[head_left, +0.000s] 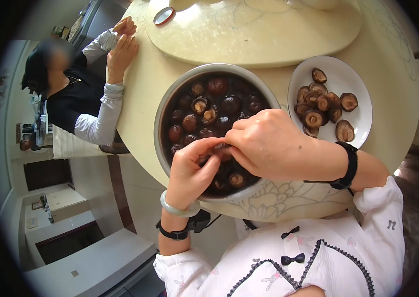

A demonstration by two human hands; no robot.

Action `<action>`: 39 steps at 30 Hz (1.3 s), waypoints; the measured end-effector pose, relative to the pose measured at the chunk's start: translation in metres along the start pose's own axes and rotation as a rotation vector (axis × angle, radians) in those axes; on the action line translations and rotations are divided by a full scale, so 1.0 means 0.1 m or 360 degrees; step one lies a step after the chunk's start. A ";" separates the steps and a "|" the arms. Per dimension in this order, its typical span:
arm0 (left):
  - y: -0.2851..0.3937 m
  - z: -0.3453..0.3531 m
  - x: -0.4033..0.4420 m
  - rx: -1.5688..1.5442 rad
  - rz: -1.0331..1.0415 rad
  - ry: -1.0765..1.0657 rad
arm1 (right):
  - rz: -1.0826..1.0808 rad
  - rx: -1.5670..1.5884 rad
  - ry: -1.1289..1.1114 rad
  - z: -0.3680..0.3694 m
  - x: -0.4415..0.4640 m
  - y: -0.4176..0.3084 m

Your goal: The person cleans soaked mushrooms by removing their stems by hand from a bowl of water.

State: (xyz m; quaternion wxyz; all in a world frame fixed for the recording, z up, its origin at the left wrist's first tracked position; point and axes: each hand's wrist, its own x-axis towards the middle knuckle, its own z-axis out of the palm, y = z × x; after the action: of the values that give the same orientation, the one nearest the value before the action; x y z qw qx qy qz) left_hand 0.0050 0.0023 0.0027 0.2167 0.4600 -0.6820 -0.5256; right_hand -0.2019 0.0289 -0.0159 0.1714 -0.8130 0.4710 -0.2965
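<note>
Over a round metal bowl (161,119) full of dark liquid and soaking shiitake mushrooms (200,105), both hands meet at their fingertips. My left hand (192,171) is closed in a pinch on a dark shiitake mushroom (223,145), mostly hidden by the fingers. From the other side, my right hand (274,143) pinches the same mushroom. Right of the bowl, a white plate (325,67) bears several brown mushrooms (323,102), some with gills and cut stem ends showing.
The bowl and plate stand on a round cream table (138,99) with a raised turntable (249,39). A red-rimmed lid (164,16) lies on the turntable's left part. Across the table at left sits another person (66,94), hands raised near the table edge.
</note>
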 end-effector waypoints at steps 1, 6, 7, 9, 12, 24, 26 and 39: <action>0.02 -0.01 0.00 -0.0017 -0.0007 -0.0017 | -0.0006 0.0000 -0.0028 -0.02 0.00 -0.01; -0.01 0.09 0.01 -0.0290 0.0084 0.0099 | 0.0026 0.0014 -0.0080 -0.06 0.00 0.01; 0.01 0.08 0.02 -0.0207 0.0116 0.0024 | 0.0023 -0.0034 -0.0157 -0.06 0.01 0.00; -0.01 0.00 0.00 -0.0032 0.0063 -0.0040 | 0.0021 -0.0103 -0.0250 -0.06 0.00 -0.02; -0.06 -0.01 0.04 0.0438 0.0242 -0.0096 | -0.0087 -0.0167 -0.0119 -0.05 0.01 -0.02; -0.01 0.03 -0.04 0.0504 0.0588 0.0142 | 0.0188 -0.0165 -0.0217 -0.07 0.00 -0.22; -0.04 0.05 -0.06 0.0401 0.0578 0.0237 | 0.0308 0.0189 -0.0068 -0.07 -0.02 -0.25; 0.02 -0.01 -0.02 0.1163 0.0568 -0.0145 | 0.0330 -0.0347 -0.0497 -0.04 0.10 -0.38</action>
State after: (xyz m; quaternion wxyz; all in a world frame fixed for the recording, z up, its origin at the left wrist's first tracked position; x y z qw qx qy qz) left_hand 0.0057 0.0034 0.0053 0.0963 0.3574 -0.9019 -0.2226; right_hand -0.1752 0.0390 0.0116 0.1829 -0.8099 0.5492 -0.0951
